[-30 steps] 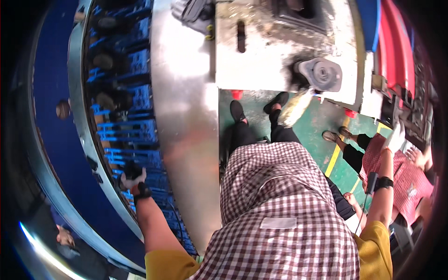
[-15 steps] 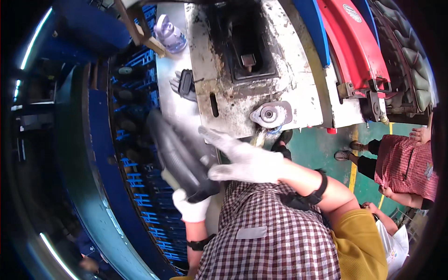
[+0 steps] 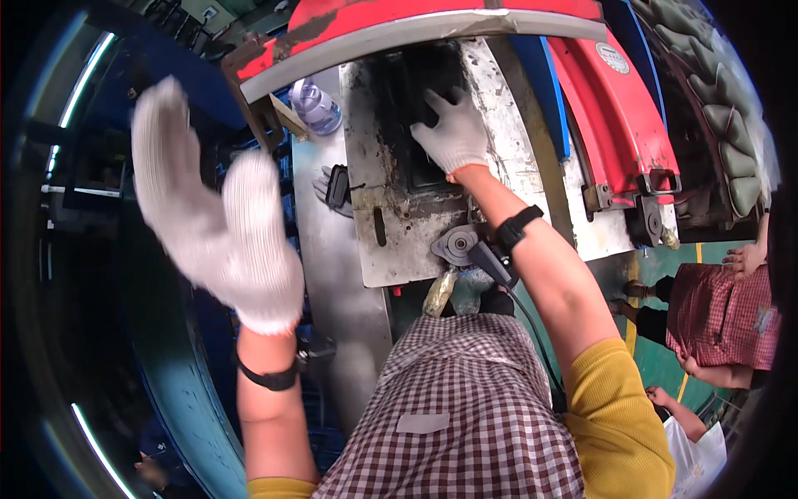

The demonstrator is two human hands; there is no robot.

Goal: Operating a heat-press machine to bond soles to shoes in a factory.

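Observation:
My left hand (image 3: 229, 220), in a white knit glove, is raised at the left with thumb and fingers apart. Nothing shows in it. In a matching glove, my right hand (image 3: 459, 133) reaches over the dark recess (image 3: 426, 179) of a worn metal machine bed (image 3: 386, 249). Its fingers are spread; whether they touch the recess cannot be made out. Above that hand crosses a red machine part with a grey front edge (image 3: 416, 46). A round metal fitting (image 3: 459, 244) sits at the near end of the bed, beside my right forearm.
A clear purple-tinted bottle (image 3: 317, 108) and a black tray-shaped piece (image 3: 337, 186) are on the metal table (image 3: 328, 266) left of the bed. Another red machine (image 3: 611, 100) stands at the right, with dark padded shapes (image 3: 727, 125) beyond. A person in a checked apron (image 3: 719, 320) is at far right.
The long black hollow piece held by my left hand has gone from view. That hand has risen up and left. My right hand moved forward over the recess, and the red part came into view above.

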